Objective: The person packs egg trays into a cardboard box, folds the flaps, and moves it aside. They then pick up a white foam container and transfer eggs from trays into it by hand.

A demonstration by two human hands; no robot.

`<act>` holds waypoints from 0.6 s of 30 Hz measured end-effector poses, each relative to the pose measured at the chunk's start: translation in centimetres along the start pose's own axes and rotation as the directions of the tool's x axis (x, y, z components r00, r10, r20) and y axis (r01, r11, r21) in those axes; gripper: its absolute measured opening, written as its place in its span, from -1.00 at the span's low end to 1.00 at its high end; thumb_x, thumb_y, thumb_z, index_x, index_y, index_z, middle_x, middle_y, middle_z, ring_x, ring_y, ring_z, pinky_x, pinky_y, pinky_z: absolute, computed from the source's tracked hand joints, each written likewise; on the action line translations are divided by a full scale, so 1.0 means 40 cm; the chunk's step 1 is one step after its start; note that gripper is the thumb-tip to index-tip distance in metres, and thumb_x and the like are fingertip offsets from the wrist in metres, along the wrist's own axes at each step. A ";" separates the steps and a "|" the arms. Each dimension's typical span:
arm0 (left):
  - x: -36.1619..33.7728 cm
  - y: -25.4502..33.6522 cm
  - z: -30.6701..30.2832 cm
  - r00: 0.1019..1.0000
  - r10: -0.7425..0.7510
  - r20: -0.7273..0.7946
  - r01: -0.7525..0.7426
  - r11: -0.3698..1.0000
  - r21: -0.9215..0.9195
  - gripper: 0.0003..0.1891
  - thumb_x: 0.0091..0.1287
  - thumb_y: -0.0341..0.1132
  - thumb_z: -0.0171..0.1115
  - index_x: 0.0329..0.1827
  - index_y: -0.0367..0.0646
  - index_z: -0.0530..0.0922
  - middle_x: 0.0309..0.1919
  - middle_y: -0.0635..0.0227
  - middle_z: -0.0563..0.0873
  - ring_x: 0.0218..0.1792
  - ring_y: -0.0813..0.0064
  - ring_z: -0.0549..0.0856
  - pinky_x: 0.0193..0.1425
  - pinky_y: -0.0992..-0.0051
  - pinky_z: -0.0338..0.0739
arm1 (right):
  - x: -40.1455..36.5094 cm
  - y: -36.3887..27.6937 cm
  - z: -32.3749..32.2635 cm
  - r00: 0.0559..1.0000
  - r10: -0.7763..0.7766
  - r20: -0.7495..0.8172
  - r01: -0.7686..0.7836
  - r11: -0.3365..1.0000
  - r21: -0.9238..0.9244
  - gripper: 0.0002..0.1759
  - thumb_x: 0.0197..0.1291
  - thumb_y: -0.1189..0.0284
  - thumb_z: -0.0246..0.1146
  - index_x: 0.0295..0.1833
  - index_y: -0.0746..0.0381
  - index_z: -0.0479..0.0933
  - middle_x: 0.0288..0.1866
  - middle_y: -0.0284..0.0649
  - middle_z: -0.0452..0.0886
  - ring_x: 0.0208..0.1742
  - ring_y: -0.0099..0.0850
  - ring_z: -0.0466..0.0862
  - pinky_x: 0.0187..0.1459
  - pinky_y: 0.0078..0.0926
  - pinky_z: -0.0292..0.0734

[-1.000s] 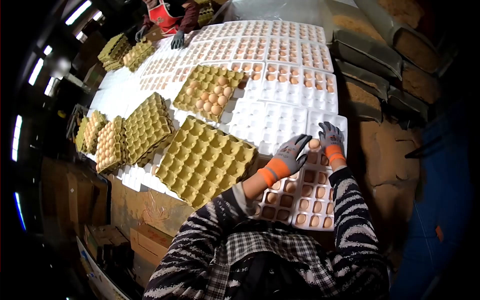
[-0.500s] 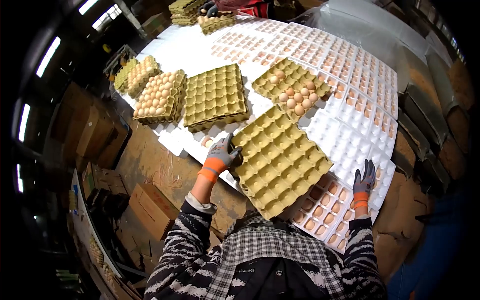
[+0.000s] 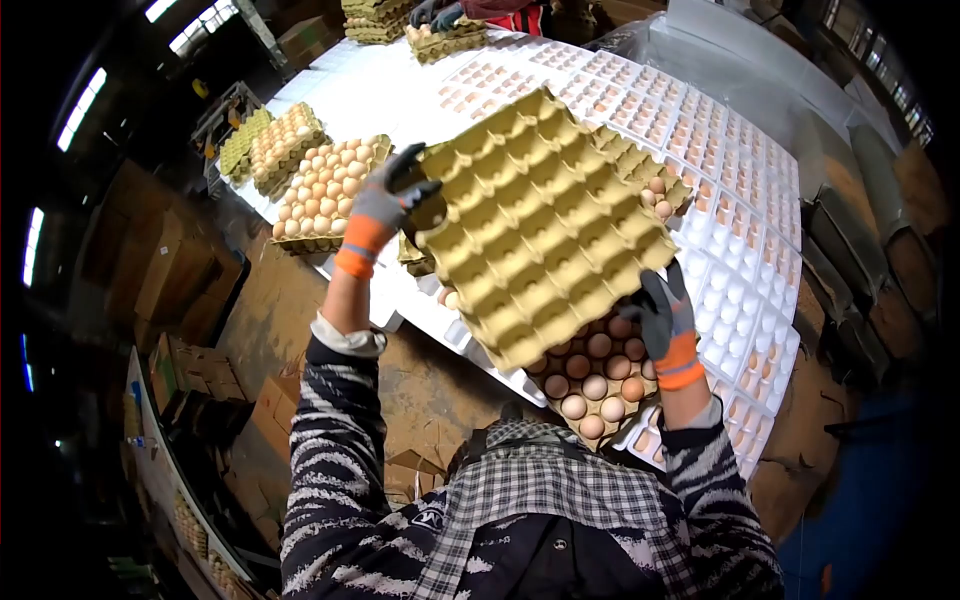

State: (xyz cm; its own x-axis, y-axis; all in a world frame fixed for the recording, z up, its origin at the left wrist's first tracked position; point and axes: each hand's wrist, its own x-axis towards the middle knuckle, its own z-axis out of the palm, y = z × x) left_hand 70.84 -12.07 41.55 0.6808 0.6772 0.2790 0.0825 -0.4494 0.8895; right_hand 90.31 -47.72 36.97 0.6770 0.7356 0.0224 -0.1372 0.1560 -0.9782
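My left hand, in a grey and orange glove, is at the left edge of a yellow-green moulded egg tray, thumb and finger parted around the rim. My right hand grips the tray's lower right corner, some fingertips hidden. The tray has no eggs in its cups and is raised and tilted. Beneath its near edge, brown eggs sit in another tray. Behind it, a partly covered tray holds a few eggs. The stack of trays to the left is mostly hidden.
Egg-filled trays stand on the table's left side. White plastic trays with eggs in many cups cover the right side. At the far end, another person's gloved hands are over a tray. Cardboard boxes lie on the floor at left.
The egg tray has risen and shifted up and left, uncovering brown eggs in a tray below. My left hand moved up with it. My right hand came from the white trays to its corner.
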 end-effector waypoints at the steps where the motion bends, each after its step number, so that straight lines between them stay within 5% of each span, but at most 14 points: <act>1: 0.053 -0.003 -0.033 0.949 0.301 -0.093 -0.254 0.905 0.342 -0.38 0.17 -0.31 0.48 0.33 -0.08 0.51 0.23 0.16 0.60 0.21 0.22 0.59 0.33 0.31 0.47 | 0.045 -0.031 0.085 1.000 0.003 -0.012 -0.001 0.983 0.184 -0.58 0.35 0.73 -0.05 0.30 0.35 0.38 0.27 -0.20 0.42 -0.05 -0.37 0.67 -0.13 -0.47 0.73; 2: 0.087 0.011 -0.057 0.904 0.405 -0.137 -0.283 0.807 0.518 -0.40 0.19 -0.27 0.45 0.34 -0.08 0.50 0.23 0.15 0.59 0.22 0.16 0.58 0.34 0.28 0.43 | 0.106 0.045 0.110 0.999 -0.031 0.018 0.025 0.966 0.258 -0.64 0.37 0.69 0.00 0.24 0.34 0.41 0.22 -0.22 0.44 -0.04 -0.35 0.67 -0.06 -0.41 0.75; 3: 0.111 0.026 -0.072 0.846 0.510 -0.158 -0.284 0.680 0.677 -0.41 0.22 -0.24 0.42 0.34 -0.08 0.49 0.23 0.13 0.58 0.22 0.11 0.56 0.36 0.26 0.39 | 0.158 0.112 0.160 0.985 -0.173 0.019 0.172 0.983 0.066 -0.70 0.38 0.67 0.03 0.20 0.34 0.42 0.15 -0.20 0.50 -0.03 -0.33 0.67 -0.06 -0.38 0.75; 4: 0.120 0.029 -0.068 0.851 0.502 -0.154 -0.333 0.742 0.582 -0.41 0.24 -0.21 0.40 0.35 -0.07 0.48 0.23 0.12 0.58 0.24 0.09 0.54 0.37 0.25 0.37 | 0.227 0.141 0.226 0.996 0.091 -0.014 -0.070 0.846 0.529 -0.63 0.28 0.49 0.30 0.15 0.34 0.43 -0.13 -0.13 0.64 -0.29 -0.22 0.70 -0.31 -0.28 0.76; 6: 0.098 0.024 -0.034 0.914 0.403 -0.047 -0.341 0.826 0.449 -0.41 0.27 -0.10 0.35 0.37 -0.03 0.46 0.25 0.12 0.56 0.29 0.11 0.49 0.40 0.24 0.33 | 0.319 0.238 0.326 0.956 0.275 -0.104 -0.144 0.746 0.650 -0.70 0.24 0.55 0.32 0.01 0.45 0.43 -0.23 -0.08 0.61 -0.42 -0.17 0.68 -0.40 -0.23 0.73; 7: 0.073 0.005 -0.009 0.914 0.399 0.077 -0.372 0.746 0.553 -0.41 0.25 -0.20 0.39 0.37 -0.05 0.49 0.26 0.11 0.58 0.30 0.15 0.52 0.41 0.28 0.36 | 0.321 0.229 0.371 0.918 0.362 -0.161 -0.183 0.747 0.639 -0.52 0.23 0.60 0.30 0.22 0.31 0.30 -0.17 -0.07 0.61 -0.31 -0.16 0.70 -0.30 -0.22 0.73; 11: -0.037 -0.220 0.099 0.890 -0.171 0.423 -0.265 0.562 0.784 -0.21 0.21 0.10 0.34 0.52 0.20 0.27 0.48 0.17 0.30 0.46 0.00 0.27 0.53 -0.05 0.02 | 0.361 0.417 0.378 0.883 0.424 -0.202 -0.301 0.842 0.448 -0.51 0.24 0.59 0.30 0.26 0.32 0.33 -0.11 -0.08 0.61 -0.26 -0.20 0.71 -0.25 -0.28 0.73; 13: -0.107 -0.280 0.133 0.905 -0.075 0.419 -0.330 0.501 0.800 -0.16 0.17 0.08 0.37 0.54 0.18 0.24 0.51 0.12 0.24 0.46 0.00 0.27 0.53 -0.07 -0.01 | 0.354 0.482 0.320 0.909 0.317 -0.271 -0.314 0.948 0.056 -0.51 0.25 0.58 0.30 0.27 0.33 0.36 -0.07 -0.10 0.61 -0.21 -0.24 0.71 -0.20 -0.32 0.73; 15: -0.131 -0.271 0.145 0.930 -0.016 0.368 -0.311 0.502 0.807 -0.13 0.15 0.07 0.39 0.55 0.16 0.22 0.53 0.09 0.19 0.46 -0.01 0.26 0.53 -0.08 -0.02 | 0.238 0.321 0.254 0.956 0.285 0.076 -0.272 0.754 0.598 -0.53 0.30 0.56 0.26 0.31 0.33 0.39 0.04 -0.11 0.63 -0.09 -0.27 0.71 -0.09 -0.39 0.71; 18: -0.140 -0.257 0.153 0.942 0.181 0.282 -0.333 0.601 0.727 -0.26 0.19 -0.12 0.39 0.48 0.07 0.34 0.48 0.10 0.29 0.44 -0.05 0.28 0.52 -0.04 0.04 | 0.109 0.175 0.094 0.996 0.056 -0.065 -0.044 0.984 0.174 -0.56 0.30 0.62 0.20 0.30 0.35 0.44 0.11 -0.16 0.64 -0.01 -0.43 0.68 0.01 -0.55 0.64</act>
State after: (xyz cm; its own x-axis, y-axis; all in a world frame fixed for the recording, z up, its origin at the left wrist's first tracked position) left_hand 70.63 -14.80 28.62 0.8616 0.3923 0.3222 0.3517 -0.9189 0.1784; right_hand 89.57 -40.94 30.98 0.7138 0.6989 -0.0458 -0.2903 0.2358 -0.9274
